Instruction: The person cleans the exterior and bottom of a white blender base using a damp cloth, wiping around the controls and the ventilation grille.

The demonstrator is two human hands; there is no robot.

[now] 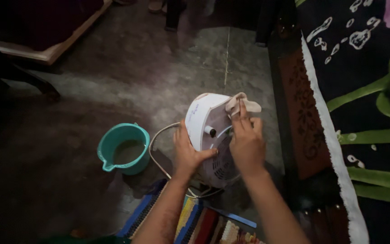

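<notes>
Head view
Left hand: the left hand (187,153) is laid open against the left side of the fan (213,140), palm on the white casing, thumb stretched toward the grille. It braces the fan and closes around nothing.
Right hand: the right hand (247,143) is on top of the fan, fingers pressing the cloth (240,105) down onto the casing. The fingers lie fairly flat over the cloth; it is pinned under them rather than balled in a fist.
Fan: a small white fan, standing on the floor (127,72) between the two hands. Its round grille faces the person, just beneath both palms. A small white knob (210,131) sticks out of the casing between the hands, touched by neither.
Cloth: pale and crumpled, at the right hand's fingertips, on the far upper edge of the fan.
Cord: a pale cord (155,151) loops out just left of the left hand and runs back under the left wrist.
Bucket: a teal bucket (123,148) with a pouring lip stands well left of the left hand, apart from the fan; some murky liquid shows inside.
Mat: a striped, many-coloured mat (204,226) lies under the forearms, nearer than both hands.
Bed: dark carved wood (301,122) with a black floral sheet (366,90) runs right of the right hand, near but not touching.
</notes>
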